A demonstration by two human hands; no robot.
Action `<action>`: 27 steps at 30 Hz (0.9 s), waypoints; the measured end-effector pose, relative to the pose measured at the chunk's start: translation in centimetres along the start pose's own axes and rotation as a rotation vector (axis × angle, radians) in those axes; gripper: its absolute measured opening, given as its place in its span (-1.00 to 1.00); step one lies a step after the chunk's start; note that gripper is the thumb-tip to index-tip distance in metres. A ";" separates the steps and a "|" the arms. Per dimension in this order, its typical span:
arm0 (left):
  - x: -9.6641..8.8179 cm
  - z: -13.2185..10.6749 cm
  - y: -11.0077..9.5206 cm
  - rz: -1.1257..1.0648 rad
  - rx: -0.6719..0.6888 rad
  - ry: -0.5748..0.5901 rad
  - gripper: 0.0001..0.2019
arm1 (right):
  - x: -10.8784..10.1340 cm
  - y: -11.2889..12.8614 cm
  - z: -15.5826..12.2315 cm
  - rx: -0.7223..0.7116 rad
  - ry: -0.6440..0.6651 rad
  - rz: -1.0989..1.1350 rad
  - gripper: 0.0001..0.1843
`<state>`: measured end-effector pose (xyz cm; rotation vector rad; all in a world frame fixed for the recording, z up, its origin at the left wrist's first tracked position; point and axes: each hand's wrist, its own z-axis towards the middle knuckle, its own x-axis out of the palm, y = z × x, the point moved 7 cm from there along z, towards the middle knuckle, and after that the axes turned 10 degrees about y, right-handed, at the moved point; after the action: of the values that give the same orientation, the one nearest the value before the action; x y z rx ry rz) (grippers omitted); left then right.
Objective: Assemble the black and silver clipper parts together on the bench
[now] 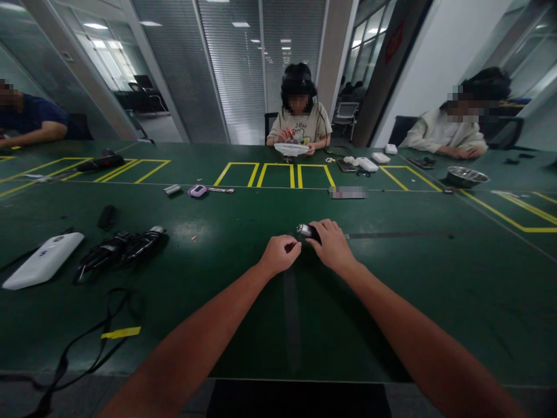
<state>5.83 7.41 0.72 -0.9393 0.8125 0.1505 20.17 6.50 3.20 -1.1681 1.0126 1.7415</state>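
Over the middle of the green table, my right hand [331,247] is wrapped round a small black cylinder with a shiny silver end [306,231]. The silver end points left, and its exact kind cannot be made out. Just left of it, my left hand [281,254] is closed, thumb and fingertips pinched together. A dark bit shows behind those fingers, too small to name. The two hands are close but apart. Farther off to the left on the table lie a short silver cylinder [173,190] and a pale purple object [198,191] with a strap.
At left lie a white power bank [43,261], a bundled black cable [122,249], a small black object [107,217] and a black strap [65,360]. A metal bowl [467,176] stands far right. Several yellow tape outlines [278,165] mark the table; three people sit beyond.
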 end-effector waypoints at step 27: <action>0.6 0.4 -0.3 0.149 -0.113 0.020 -0.66 | -2.2 -1.9 -3.2 0.100 0.053 0.199 -0.64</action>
<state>6.64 7.44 0.62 -0.9872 0.8997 0.3196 23.53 3.89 4.15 -1.0860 1.2698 1.7978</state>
